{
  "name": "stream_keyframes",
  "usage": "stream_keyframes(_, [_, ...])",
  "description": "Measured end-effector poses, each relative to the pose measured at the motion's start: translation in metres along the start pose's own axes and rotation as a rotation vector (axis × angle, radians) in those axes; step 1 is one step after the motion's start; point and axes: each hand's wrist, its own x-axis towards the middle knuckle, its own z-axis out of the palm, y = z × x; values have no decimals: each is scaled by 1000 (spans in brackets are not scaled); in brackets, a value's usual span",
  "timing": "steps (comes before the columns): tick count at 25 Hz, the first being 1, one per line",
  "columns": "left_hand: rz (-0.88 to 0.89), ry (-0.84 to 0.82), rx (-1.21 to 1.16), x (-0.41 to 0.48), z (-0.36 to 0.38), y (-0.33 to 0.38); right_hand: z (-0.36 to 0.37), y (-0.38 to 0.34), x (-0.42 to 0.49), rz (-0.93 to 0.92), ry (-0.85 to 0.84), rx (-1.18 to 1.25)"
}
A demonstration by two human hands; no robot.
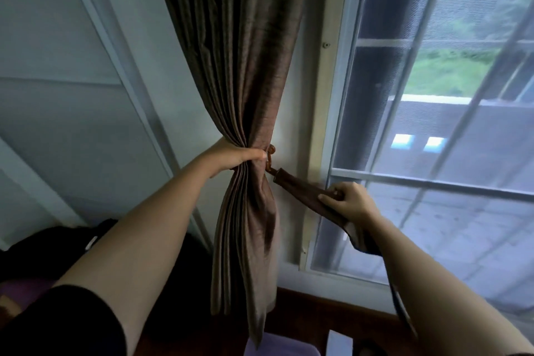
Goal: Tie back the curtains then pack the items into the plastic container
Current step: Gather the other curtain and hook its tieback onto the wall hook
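My left hand (pixel 231 154) gripped the gathered curtain (pixel 242 81) beside the wall hook (pixel 270 157); my right hand (pixel 345 201) pinched the tieback (pixel 300 186) (hooked at one end), not yet wrapped. Packing remained undone.

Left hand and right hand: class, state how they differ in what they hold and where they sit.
The left hand grips the gathered brown curtain; the right hand pinches the tieback. The left hand sits higher, against the curtain; the right hand sits lower, in front of the window. Both are closed on brown fabric.
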Motion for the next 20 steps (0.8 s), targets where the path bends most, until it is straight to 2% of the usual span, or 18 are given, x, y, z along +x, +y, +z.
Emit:
stream_keyframes(6, [48,28,-90,6,64,24,-38,-1,1,-66,3,37])
stream_keyframes(10, [79,50,-66,4,104,41,-49,-24,-15,-20,-47,270])
stream_keyframes(15, [69,73,-18,4,118,53,-39,-50,-47,145,91,311])
stream_keyframes(20, [28,-18,31,6,110,55,4,-95,-79,211,336,571])
